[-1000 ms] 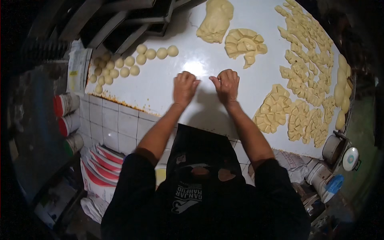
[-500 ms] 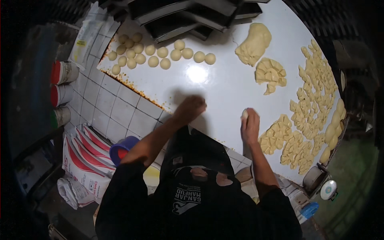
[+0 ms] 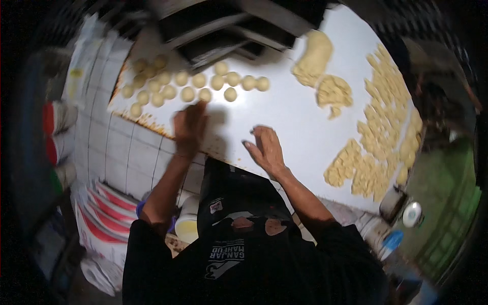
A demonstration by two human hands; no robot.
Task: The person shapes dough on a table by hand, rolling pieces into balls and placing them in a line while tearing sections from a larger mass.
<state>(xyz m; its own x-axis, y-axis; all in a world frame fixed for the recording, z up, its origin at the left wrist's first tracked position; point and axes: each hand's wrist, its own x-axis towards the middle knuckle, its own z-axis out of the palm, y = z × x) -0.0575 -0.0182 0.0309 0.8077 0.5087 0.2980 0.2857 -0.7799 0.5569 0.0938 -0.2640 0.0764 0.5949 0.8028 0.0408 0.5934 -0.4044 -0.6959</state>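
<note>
Hands, left hand by dough balls, right hand on table.

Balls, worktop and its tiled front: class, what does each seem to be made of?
Balls: probably raw dough, pale yellow, matt and smooth. Worktop: a white, glossy hard surface, shown by the lamp glare; exact material unclear. Front: glazed white tiles with dark grout lines.

Top: black short-sleeved shirt, sleeves ending above the elbows, with a pale printed emblem and lettering on the chest.
Forearms: bare, no watch or bands visible.
Left hand: bare, blurred.
Right hand: bare, no glove, no ring visible.
</note>
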